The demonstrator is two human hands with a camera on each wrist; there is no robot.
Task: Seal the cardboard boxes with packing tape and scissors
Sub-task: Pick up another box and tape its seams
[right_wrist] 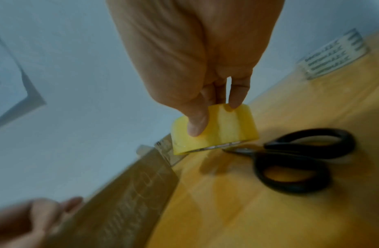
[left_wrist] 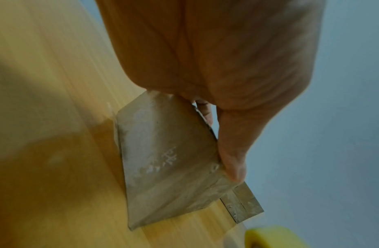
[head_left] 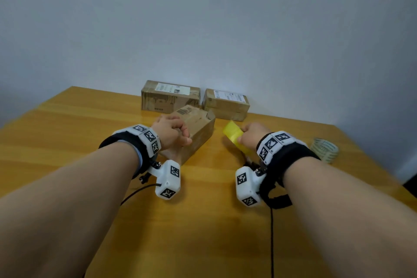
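Note:
A small brown cardboard box (head_left: 198,126) lies on the wooden table (head_left: 67,133) with its far flaps partly up. My left hand (head_left: 171,133) grips its near end, thumb (left_wrist: 231,151) along one side of the box (left_wrist: 167,159). My right hand (head_left: 250,135) holds a yellow tape roll (head_left: 233,134) just right of the box, thumb (right_wrist: 197,122) on the outside of the roll (right_wrist: 218,130). Black-handled scissors (right_wrist: 294,159) lie flat on the table below the roll, hidden by my wrist in the head view.
Two closed cardboard boxes (head_left: 170,96) (head_left: 226,104) with white labels stand against the wall at the back. A clear tape roll (head_left: 325,149) lies on the table to the right, also in the right wrist view as the clear roll (right_wrist: 332,55). Black cables run off the front edge.

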